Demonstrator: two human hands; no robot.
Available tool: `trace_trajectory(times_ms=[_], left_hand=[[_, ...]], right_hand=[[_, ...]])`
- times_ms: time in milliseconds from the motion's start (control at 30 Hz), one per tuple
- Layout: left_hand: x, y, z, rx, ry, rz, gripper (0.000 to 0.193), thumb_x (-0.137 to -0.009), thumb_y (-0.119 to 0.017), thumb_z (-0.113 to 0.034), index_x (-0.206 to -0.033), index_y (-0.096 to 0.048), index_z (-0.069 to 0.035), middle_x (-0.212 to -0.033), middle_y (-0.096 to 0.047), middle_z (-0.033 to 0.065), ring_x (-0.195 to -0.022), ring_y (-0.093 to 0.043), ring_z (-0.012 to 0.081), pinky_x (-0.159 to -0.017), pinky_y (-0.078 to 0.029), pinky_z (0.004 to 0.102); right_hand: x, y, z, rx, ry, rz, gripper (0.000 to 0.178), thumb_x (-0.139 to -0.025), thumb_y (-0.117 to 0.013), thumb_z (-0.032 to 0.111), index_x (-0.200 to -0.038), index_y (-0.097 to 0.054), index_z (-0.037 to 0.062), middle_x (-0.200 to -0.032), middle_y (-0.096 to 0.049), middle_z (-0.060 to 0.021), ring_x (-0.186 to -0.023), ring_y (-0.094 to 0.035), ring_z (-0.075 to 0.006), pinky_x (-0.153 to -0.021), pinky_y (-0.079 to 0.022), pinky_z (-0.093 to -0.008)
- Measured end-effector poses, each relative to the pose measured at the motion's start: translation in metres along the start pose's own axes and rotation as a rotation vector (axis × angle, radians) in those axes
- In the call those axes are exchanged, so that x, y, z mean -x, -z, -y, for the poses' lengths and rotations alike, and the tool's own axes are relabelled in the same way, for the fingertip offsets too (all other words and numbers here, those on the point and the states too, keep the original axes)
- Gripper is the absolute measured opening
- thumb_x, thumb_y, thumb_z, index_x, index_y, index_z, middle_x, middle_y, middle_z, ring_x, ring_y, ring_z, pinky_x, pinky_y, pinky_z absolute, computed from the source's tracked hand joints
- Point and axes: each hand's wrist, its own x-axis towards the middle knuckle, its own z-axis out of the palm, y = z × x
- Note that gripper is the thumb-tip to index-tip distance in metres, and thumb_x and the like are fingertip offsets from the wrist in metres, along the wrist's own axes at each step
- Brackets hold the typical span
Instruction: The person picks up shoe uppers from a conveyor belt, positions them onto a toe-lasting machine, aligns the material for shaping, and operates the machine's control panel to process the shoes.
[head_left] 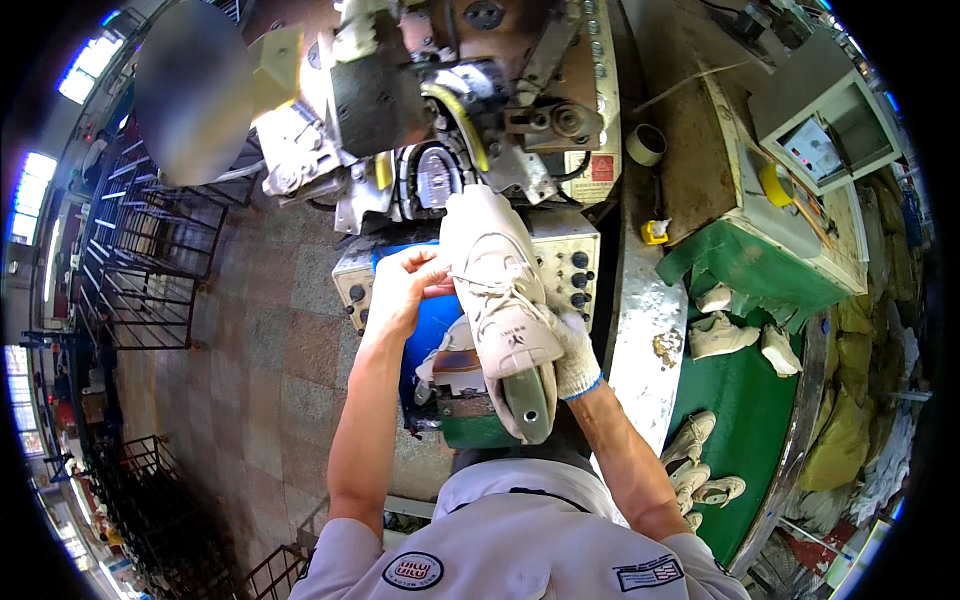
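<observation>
A beige lace-up shoe upper point(505, 300) is stretched over a green last point(530, 400), its toe pointing up at the machine and the last's holed top showing at the heel opening. My right hand point(572, 355), in a white knitted glove, grips the shoe along its right side near the heel; part of its fingers is hidden behind the shoe. Bare, my left hand point(408, 283) has its thumb and fingertips brought together at the shoe's left edge, where they pinch the shoelace point(475, 285). Just beyond the toe sits the machine's curved clamp point(437, 178).
The machine's metal head point(375, 95) fills the top, with knobbed control boxes point(568, 265) beneath it. On the right, a green conveyor belt point(735, 400) carries several shoes point(722, 337). A bench point(790, 235) holds a tape roll point(775, 185). Metal racks point(150, 240) stand left.
</observation>
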Motion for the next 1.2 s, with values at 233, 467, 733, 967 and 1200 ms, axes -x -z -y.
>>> trace_trajectory(times_ms=[233,467,733,967,1200], left_hand=[[-0.025,0.030,-0.013,0.067,-0.130,-0.234,0.026,-0.090,-0.074,-0.002,-0.113,-0.070,0.007,-0.095,-0.074,0.0108,-0.078,-0.070,0.0156,-0.073,-0.059,0.0280],[-0.046,0.040,-0.011,0.266,-0.171,-0.262,0.036,-0.091,-0.072,-0.002,-0.124,-0.065,0.009,-0.109,-0.073,0.0158,-0.092,-0.071,0.0176,-0.084,-0.058,0.0283],[-0.020,0.017,0.043,0.288,0.083,-0.092,0.034,-0.100,-0.058,-0.023,-0.121,-0.069,0.002,-0.110,-0.072,0.0097,-0.095,-0.069,0.0171,-0.087,-0.056,0.0328],[-0.039,0.025,0.075,0.283,-0.083,-0.017,0.033,-0.097,-0.058,-0.019,-0.121,-0.067,0.002,-0.111,-0.072,0.0092,-0.096,-0.069,0.0175,-0.088,-0.057,0.0328],[-0.013,0.073,0.150,-0.492,-0.170,-0.291,0.053,-0.104,-0.056,-0.037,-0.136,-0.057,0.006,-0.124,-0.068,0.0263,-0.118,-0.066,0.0323,-0.101,-0.049,0.0393]], right_hand=[[-0.058,-0.047,-0.016,0.033,0.084,-0.002,0.058,-0.100,-0.061,0.025,-0.150,-0.047,-0.0008,-0.138,-0.061,-0.0093,-0.119,-0.059,-0.0156,-0.102,-0.047,-0.0299],[-0.108,-0.065,-0.031,-0.084,0.186,-0.061,0.049,-0.100,-0.065,0.022,-0.142,-0.057,-0.0005,-0.131,-0.065,-0.0073,-0.115,-0.060,-0.0136,-0.100,-0.048,-0.0289],[-0.132,-0.048,-0.047,0.147,0.307,-0.108,0.036,-0.098,-0.068,0.022,-0.125,-0.069,-0.0012,-0.116,-0.071,-0.0070,-0.100,-0.065,-0.0132,-0.089,-0.052,-0.0282],[-0.146,-0.026,-0.064,0.742,0.644,-0.170,0.036,-0.098,-0.068,0.024,-0.112,-0.070,-0.0080,-0.107,-0.073,-0.0145,-0.094,-0.065,-0.0145,-0.082,-0.053,-0.0311],[-0.100,-0.008,-0.055,0.110,0.267,-0.213,0.060,-0.101,-0.062,0.029,-0.148,-0.047,-0.0056,-0.140,-0.061,-0.0200,-0.126,-0.062,-0.0272,-0.109,-0.047,-0.0401]])
